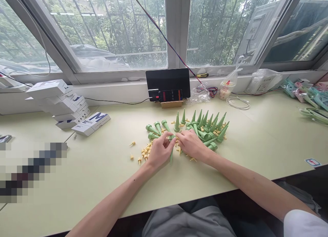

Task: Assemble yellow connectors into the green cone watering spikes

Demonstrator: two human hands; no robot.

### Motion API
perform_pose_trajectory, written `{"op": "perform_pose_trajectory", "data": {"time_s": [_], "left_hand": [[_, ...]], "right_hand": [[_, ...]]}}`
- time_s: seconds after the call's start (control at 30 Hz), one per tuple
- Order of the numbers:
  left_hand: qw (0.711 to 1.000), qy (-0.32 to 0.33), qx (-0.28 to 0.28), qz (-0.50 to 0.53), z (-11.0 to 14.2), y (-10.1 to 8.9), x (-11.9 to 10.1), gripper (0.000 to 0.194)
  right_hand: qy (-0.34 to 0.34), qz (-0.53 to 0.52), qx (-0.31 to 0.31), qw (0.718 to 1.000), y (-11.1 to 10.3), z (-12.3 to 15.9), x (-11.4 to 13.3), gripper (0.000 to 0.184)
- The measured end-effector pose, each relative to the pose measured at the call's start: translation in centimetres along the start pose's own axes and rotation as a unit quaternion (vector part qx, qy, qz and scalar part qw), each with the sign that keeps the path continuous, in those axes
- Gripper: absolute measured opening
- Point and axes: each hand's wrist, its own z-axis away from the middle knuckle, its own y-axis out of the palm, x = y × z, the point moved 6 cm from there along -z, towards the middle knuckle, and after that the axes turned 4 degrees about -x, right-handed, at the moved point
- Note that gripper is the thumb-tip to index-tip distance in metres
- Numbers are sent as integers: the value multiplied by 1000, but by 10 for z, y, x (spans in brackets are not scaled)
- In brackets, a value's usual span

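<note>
My left hand [159,150] is closed around a green plastic cone spike [171,158], its tip pointing down toward me and its wide end up between thumb and fingers. Close beside that wide end, my right hand [191,144] has its fingertips pinched together; what they hold, if anything, is hidden. Small yellow plastic nozzles [144,154] lie scattered to the left of my left hand. Several loose green spikes [158,127] rest just beyond it. Behind my right hand is a larger cluster of green spikes [210,122], some upright and others lying down, with yellow pieces among them.
A phone [170,95] leans on a stand before a black panel [167,80]. White boxes [64,102] are stacked at the left. A cup in a bag [227,89], a coiled white cable [238,103] and plastic-wrapped items [314,95] lie toward the back right.
</note>
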Motion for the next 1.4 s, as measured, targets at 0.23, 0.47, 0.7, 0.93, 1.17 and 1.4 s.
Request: {"op": "perform_pose_trajectory", "data": {"time_s": [0.23, 0.47, 0.7, 0.93, 1.17, 1.4], "left_hand": [[1000, 1, 1, -11, 0, 0, 0, 21], [1000, 0, 3, -12, 0, 0, -1, 21], [1000, -5, 8, -10, 0, 1, 2, 22], [1000, -4, 5, -13, 0, 1, 3, 22], [1000, -5, 6, -14, 0, 0, 1, 22], [1000, -5, 7, -14, 0, 0, 1, 23]], "right_hand": [[-1, -5, -1, 1000, 2, 0, -2, 18], [-6, -2, -6, 1000, 4, 0, -2, 19], [-13, -7, -6, 1000, 2, 1, -1, 18], [-16, -9, -3, 1000, 1, 2, -1, 16], [-10, -4, 8, 1000, 1, 1, -1, 16], [-11, 6, 15, 1000, 3, 0, 0, 17]]}}
